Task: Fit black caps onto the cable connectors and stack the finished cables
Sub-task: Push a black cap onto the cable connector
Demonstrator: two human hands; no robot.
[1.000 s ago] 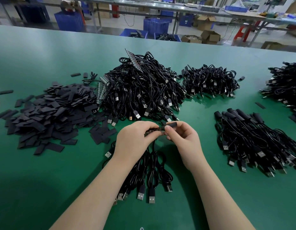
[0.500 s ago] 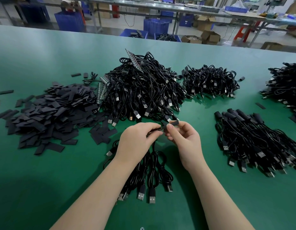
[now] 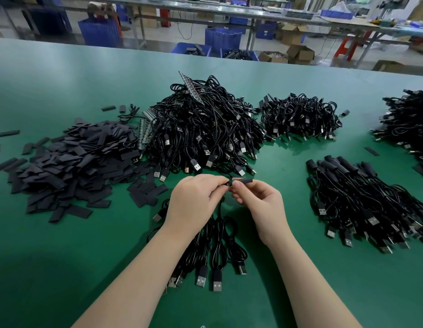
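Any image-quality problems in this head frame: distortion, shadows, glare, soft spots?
Head view: wide-angle bowing curves the far edge of the green table; soft shadow pools at lower left and under the forearms; pale sheen on the far tabletop, no harsh glare; left hand, right hand and the black cap are reasonably sharp; the background workshop is softer; black cable piles lose detail.

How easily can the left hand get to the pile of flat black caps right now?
Probably not at once: the left hand grips a cable end. The cap pile lies unobstructed on its side.
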